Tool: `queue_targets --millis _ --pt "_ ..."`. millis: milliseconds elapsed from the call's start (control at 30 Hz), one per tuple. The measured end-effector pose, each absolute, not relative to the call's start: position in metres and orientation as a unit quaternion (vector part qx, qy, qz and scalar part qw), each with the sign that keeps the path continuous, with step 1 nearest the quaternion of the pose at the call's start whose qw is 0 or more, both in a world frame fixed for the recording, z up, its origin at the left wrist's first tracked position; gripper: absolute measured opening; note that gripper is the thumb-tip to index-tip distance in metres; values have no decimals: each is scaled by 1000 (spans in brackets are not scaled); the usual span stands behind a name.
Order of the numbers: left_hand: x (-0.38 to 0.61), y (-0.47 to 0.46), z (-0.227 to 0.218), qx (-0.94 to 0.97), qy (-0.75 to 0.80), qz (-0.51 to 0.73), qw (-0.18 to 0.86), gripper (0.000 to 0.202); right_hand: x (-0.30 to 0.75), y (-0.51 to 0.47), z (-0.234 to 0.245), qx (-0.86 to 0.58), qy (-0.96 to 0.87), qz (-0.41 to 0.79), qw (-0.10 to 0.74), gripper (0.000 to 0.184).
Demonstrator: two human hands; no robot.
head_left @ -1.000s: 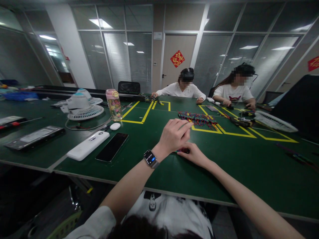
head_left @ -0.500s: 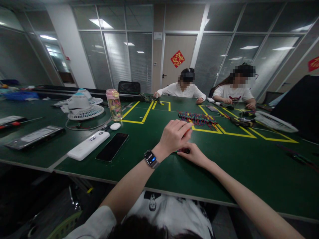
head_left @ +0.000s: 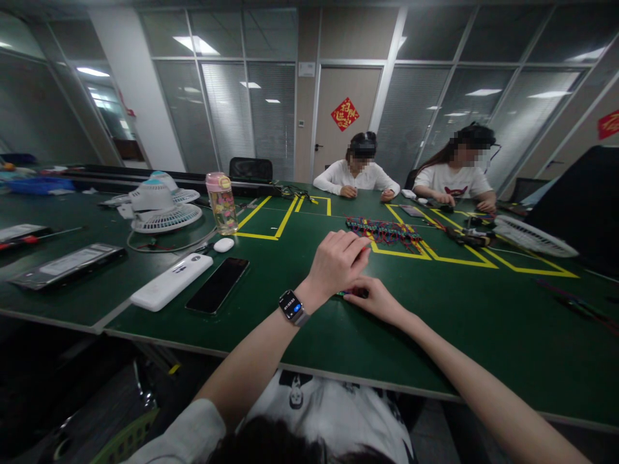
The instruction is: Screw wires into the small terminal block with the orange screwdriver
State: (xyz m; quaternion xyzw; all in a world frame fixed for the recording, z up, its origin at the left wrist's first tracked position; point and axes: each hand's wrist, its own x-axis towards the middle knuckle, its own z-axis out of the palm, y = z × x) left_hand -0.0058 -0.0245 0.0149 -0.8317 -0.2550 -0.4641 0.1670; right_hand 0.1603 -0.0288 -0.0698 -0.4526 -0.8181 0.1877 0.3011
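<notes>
My left hand (head_left: pixel 339 261), with a smartwatch (head_left: pixel 291 307) on its wrist, is raised just over the table in front of me. Its fingers are curled together, and a bit of red shows by the fingertips; what they hold is hidden. Lower and to the right, my right hand (head_left: pixel 380 299) rests on the table with thumb and fingers pinched on a small green and dark piece (head_left: pixel 342 294), mostly covered by the hands. Beyond my hands lies a pile of small boards with red and blue wires (head_left: pixel 384 231).
Left of my hands are a black phone (head_left: pixel 218 285), a white power bank (head_left: pixel 173 282), a white earbud case (head_left: pixel 224 245), a bottle (head_left: pixel 222 203) and white fans (head_left: pixel 166 209). Yellow tape (head_left: pixel 406 254) marks the green table (head_left: pixel 435 322). Two people sit across.
My left hand has shifted slightly left and shows a little more of the green piece. Across the table, one person's hand has drawn back from the cables toward the body.
</notes>
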Motion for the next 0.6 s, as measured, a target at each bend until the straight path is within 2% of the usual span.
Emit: queue_targets --millis 367,600 --pt "-6 -24 14 -837 -242 -468 150 29 158 -31 -66 -451 -817 194 302 15" --pt "-6 -24 13 -832 -259 -457 180 28 159 -31 -67 -454 -820 185 296 15"
